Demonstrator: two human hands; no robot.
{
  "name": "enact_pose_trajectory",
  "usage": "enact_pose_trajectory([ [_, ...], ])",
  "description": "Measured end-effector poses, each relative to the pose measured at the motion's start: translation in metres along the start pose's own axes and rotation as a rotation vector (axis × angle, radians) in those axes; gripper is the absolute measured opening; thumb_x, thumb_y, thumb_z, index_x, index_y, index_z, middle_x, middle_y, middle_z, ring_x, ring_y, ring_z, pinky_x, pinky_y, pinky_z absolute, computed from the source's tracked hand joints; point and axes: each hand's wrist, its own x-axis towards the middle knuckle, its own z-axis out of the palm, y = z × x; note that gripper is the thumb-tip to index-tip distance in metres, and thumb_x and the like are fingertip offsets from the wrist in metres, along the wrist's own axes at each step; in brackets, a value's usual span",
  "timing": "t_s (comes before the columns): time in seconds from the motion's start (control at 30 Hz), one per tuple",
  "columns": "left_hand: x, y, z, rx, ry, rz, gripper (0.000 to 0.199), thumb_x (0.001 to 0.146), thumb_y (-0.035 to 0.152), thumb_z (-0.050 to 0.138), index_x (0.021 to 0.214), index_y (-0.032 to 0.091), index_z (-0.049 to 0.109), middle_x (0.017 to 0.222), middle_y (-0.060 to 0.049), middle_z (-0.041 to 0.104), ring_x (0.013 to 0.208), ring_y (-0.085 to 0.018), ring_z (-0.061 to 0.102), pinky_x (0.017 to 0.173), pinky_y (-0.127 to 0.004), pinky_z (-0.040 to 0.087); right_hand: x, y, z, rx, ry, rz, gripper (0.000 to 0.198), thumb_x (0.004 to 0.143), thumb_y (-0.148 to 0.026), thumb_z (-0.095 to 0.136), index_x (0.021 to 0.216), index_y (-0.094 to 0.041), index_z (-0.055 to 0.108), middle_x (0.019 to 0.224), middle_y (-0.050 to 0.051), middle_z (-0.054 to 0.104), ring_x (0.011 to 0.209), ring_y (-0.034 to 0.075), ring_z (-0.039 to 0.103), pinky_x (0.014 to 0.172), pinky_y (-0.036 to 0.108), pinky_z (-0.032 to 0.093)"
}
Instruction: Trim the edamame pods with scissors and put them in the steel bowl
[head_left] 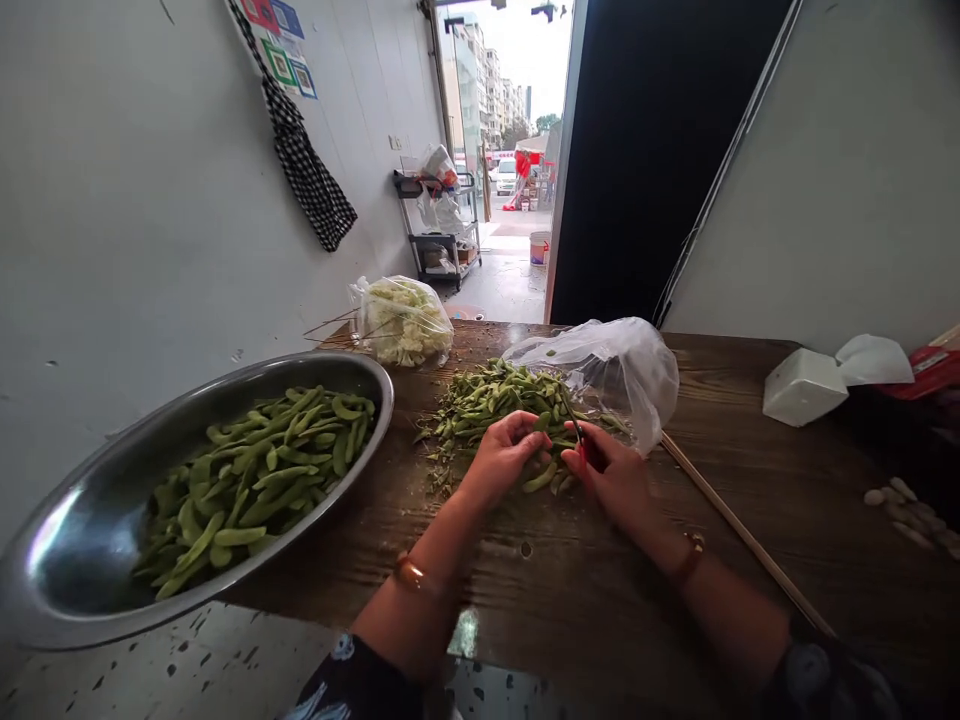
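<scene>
Between the thumb and fingers of my left hand (511,452) is a green edamame pod (542,422). My right hand (611,475) is closed around the red handles of a pair of scissors (580,440), whose dark blades point up and away, close to the pod. Just beyond both hands lies a heap of edamame pods (495,395) with stem bits and leaf scraps on the wooden table (465,555). To the left, a large oval metal basin (97,545) holds many loose edamame pods (270,470).
Behind the heap sit a bag of cauliflower (405,320) and a crumpled clear plastic bag (637,370). A long wooden stick (739,525) lies right of my right hand. Farther right are a white tissue pack (806,388) and several pale oblong pieces (911,512).
</scene>
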Motion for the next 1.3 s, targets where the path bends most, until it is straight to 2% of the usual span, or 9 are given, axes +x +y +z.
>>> enact_pose_trajectory([
  [0.13,-0.008,0.003,0.008,-0.017,-0.038,-0.025,0.034,0.076,0.043,0.068,0.088,0.013,0.058,0.072,-0.003,0.064,0.060,-0.010,0.057,0.057,-0.021,0.044,-0.001,0.000,-0.002,-0.050,-0.058,-0.055,0.044,0.079,-0.041,0.065,0.117,-0.019,0.062,0.101,0.008,0.071,0.086,0.023,0.067,0.078,0.037,0.054],
  [0.27,-0.008,0.005,0.010,-0.032,-0.027,-0.012,0.030,0.077,0.042,0.066,0.083,0.013,0.061,0.075,-0.003,0.064,0.069,-0.011,0.057,0.065,-0.022,0.045,-0.002,-0.002,-0.004,-0.082,-0.117,-0.152,0.047,0.078,-0.035,0.067,0.121,-0.020,0.057,0.110,0.008,0.067,0.096,0.023,0.065,0.083,0.037,0.054],
  [0.43,-0.006,0.003,0.007,0.267,-0.009,0.122,0.022,0.082,0.035,0.061,0.082,0.013,0.066,0.080,-0.004,0.064,0.076,-0.013,0.055,0.070,-0.023,0.043,-0.002,-0.002,-0.006,-0.127,-0.125,-0.217,0.050,0.077,-0.035,0.069,0.123,-0.022,0.055,0.111,0.009,0.066,0.099,0.023,0.063,0.085,0.038,0.053],
  [0.57,-0.009,0.004,0.007,0.362,-0.021,0.130,0.020,0.083,0.030,0.058,0.085,0.012,0.068,0.073,-0.002,0.062,0.067,-0.011,0.051,0.064,-0.021,0.041,-0.002,-0.002,-0.008,-0.145,-0.133,-0.237,0.049,0.079,-0.037,0.069,0.123,-0.020,0.054,0.109,0.010,0.066,0.096,0.023,0.063,0.083,0.038,0.053],
  [0.7,-0.012,0.007,0.007,0.364,-0.022,0.135,0.018,0.079,0.024,0.061,0.088,0.012,0.071,0.079,-0.004,0.066,0.069,-0.012,0.054,0.064,-0.021,0.042,-0.001,-0.003,-0.009,-0.142,-0.139,-0.242,0.050,0.078,-0.039,0.069,0.123,-0.020,0.055,0.109,0.009,0.065,0.095,0.023,0.063,0.084,0.038,0.052],
  [0.93,-0.013,0.005,0.006,0.247,-0.018,0.032,0.024,0.080,0.033,0.061,0.090,0.011,0.065,0.075,-0.003,0.064,0.048,-0.006,0.045,0.046,-0.019,0.038,0.001,-0.007,-0.014,-0.137,-0.168,-0.230,0.050,0.077,-0.036,0.071,0.122,-0.020,0.056,0.105,0.008,0.065,0.090,0.021,0.062,0.080,0.035,0.052],
  [1.13,-0.012,0.004,0.007,0.263,-0.019,0.041,0.026,0.080,0.033,0.062,0.093,0.011,0.065,0.070,-0.001,0.060,0.049,-0.006,0.046,0.044,-0.018,0.039,-0.001,-0.009,-0.014,-0.144,-0.210,-0.213,0.049,0.076,-0.034,0.071,0.121,-0.020,0.056,0.102,0.007,0.065,0.085,0.020,0.062,0.075,0.034,0.052],
  [1.3,-0.014,0.006,0.007,0.281,-0.013,0.026,0.021,0.079,0.031,0.063,0.088,0.012,0.066,0.067,0.000,0.060,0.045,-0.005,0.044,0.043,-0.018,0.037,-0.002,-0.008,-0.014,-0.152,-0.218,-0.209,0.049,0.077,-0.036,0.071,0.121,-0.020,0.056,0.103,0.008,0.065,0.088,0.021,0.062,0.076,0.035,0.052],
])
